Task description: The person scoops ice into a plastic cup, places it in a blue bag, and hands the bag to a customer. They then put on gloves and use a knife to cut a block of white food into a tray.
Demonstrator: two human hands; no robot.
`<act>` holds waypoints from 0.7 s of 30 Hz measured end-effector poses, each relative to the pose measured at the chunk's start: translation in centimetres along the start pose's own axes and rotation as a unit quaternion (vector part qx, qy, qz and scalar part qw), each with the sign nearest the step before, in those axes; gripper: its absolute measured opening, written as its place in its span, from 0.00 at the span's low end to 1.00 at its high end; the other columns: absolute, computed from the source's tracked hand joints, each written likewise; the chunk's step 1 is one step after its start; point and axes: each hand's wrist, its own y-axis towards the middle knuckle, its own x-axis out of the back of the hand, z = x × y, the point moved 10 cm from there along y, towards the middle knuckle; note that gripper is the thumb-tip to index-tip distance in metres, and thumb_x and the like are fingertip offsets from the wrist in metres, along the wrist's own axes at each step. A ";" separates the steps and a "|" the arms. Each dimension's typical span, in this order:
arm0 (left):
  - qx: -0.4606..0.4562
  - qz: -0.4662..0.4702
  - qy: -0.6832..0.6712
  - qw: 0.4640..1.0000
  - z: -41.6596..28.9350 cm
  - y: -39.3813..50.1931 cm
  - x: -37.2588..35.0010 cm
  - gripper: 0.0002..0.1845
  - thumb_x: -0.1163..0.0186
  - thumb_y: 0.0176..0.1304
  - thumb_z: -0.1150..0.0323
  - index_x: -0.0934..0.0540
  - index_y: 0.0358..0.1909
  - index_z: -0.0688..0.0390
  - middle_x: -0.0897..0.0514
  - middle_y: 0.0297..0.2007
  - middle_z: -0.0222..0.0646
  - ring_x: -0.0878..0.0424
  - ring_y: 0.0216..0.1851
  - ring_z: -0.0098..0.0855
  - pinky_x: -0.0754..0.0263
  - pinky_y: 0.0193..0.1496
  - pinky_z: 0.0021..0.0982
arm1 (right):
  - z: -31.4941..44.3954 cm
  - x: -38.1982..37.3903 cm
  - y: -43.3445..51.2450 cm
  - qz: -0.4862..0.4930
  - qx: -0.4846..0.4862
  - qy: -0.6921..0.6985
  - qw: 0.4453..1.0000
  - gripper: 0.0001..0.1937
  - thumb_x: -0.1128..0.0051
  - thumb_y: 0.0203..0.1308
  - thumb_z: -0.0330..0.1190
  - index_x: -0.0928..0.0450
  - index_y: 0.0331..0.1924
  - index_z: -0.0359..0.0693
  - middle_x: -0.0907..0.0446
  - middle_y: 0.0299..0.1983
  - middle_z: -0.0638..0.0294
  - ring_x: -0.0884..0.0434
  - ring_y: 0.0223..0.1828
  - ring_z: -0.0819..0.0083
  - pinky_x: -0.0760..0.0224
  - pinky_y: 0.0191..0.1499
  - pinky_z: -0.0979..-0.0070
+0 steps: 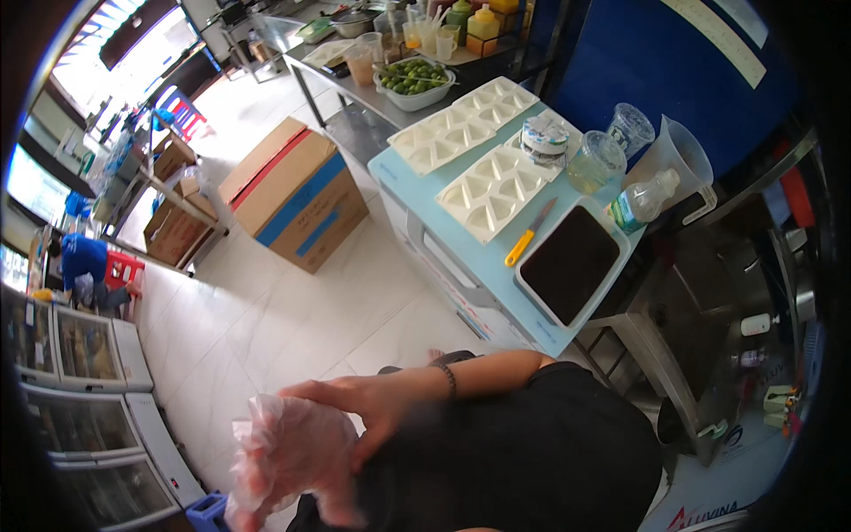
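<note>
A thin clear plastic glove covers my left hand, at the lower left in front of my black clothing. Its fingers look spread and somewhat blurred, and I see nothing held in them. My right hand is bare, with a dark beaded bracelet at the wrist. It reaches across from the right, and its thumb and fingers close around the cuff side of the plastic glove. Part of the right fingers is hidden behind the glove.
A light-blue chest top holds white molds, a yellow-handled knife, a tray of dark contents, plastic cups and a bottle. A cardboard box stands on the floor. A steel sink is right; a person is far left.
</note>
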 end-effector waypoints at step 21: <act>0.557 0.317 -0.293 0.709 47.5 -9.5 -5.4 0.14 0.47 0.62 0.61 0.23 0.41 0.61 0.19 0.39 0.39 0.21 0.44 0.34 0.29 0.48 0.35 | -5.4 31.5 -6.8 -0.481 -0.355 -0.395 0.698 0.18 0.45 0.60 0.40 0.27 0.49 0.38 0.22 0.44 0.55 0.21 0.45 0.62 0.31 0.48 0.69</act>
